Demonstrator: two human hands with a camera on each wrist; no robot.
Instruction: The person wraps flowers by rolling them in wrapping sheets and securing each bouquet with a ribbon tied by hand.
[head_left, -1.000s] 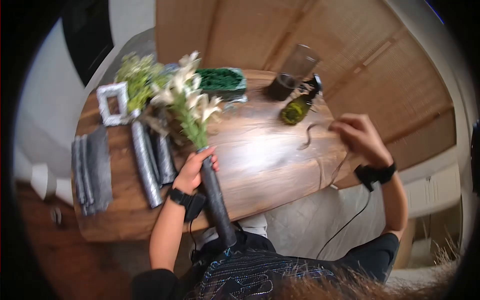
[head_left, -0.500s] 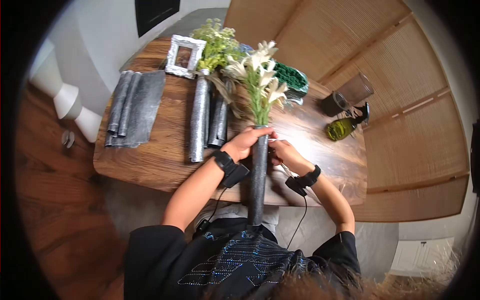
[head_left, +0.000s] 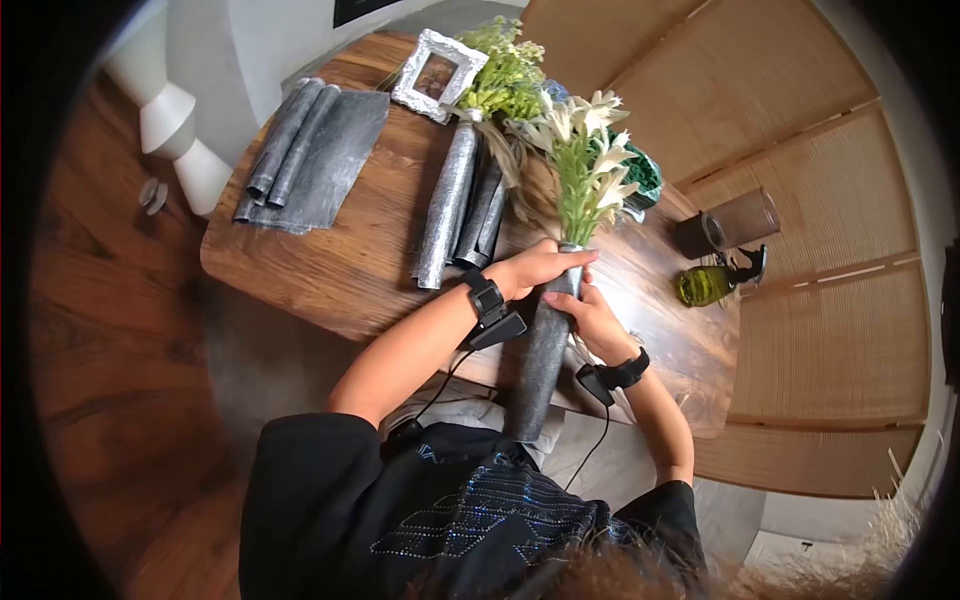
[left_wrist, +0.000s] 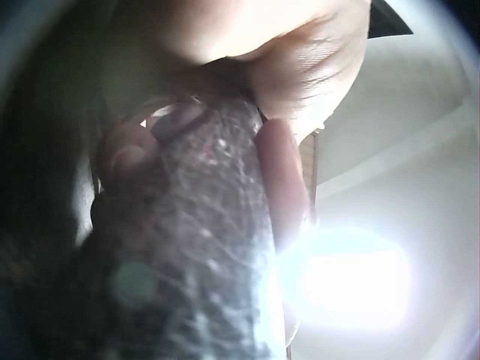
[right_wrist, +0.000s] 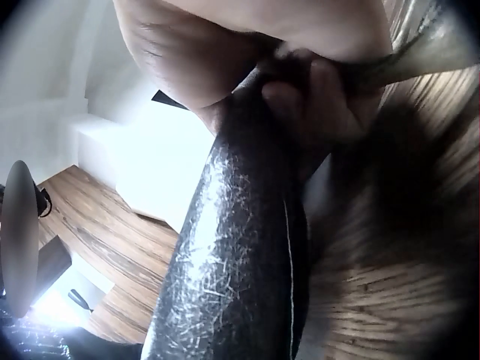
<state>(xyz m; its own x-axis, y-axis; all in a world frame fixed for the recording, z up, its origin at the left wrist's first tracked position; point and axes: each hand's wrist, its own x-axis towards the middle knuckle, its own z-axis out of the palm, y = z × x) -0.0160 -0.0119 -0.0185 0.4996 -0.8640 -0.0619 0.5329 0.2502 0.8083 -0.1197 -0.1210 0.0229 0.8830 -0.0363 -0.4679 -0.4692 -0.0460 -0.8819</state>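
Observation:
White lilies (head_left: 600, 150) with green stems stand out of the top of a long dark grey wrapped roll (head_left: 545, 360), tilted over the table's front edge. My left hand (head_left: 535, 268) grips the roll near its top, thumb across the front. Just below, my right hand (head_left: 595, 318) holds the roll from the right side, its thumb on the front; a pale ribbon-like strand hangs by it. In the left wrist view the speckled roll (left_wrist: 202, 240) runs up into the curled fingers. The right wrist view shows the shiny roll (right_wrist: 232, 247) under the right hand (right_wrist: 322, 97).
On the wooden table (head_left: 370, 250) lie grey wrapping sheets (head_left: 335, 160), wrapped rolls (head_left: 450, 205) with greenery (head_left: 500, 75), and a white frame (head_left: 437, 75). Farther right are green material (head_left: 645, 180), a dark cylindrical container (head_left: 697, 236) and a green spray bottle (head_left: 705, 286). A folding screen (head_left: 820, 350) stands behind.
The right hand came in from the far right to the wrapped roll, and its thumb now lies on the front. The roll leans more, and the head view has shifted left.

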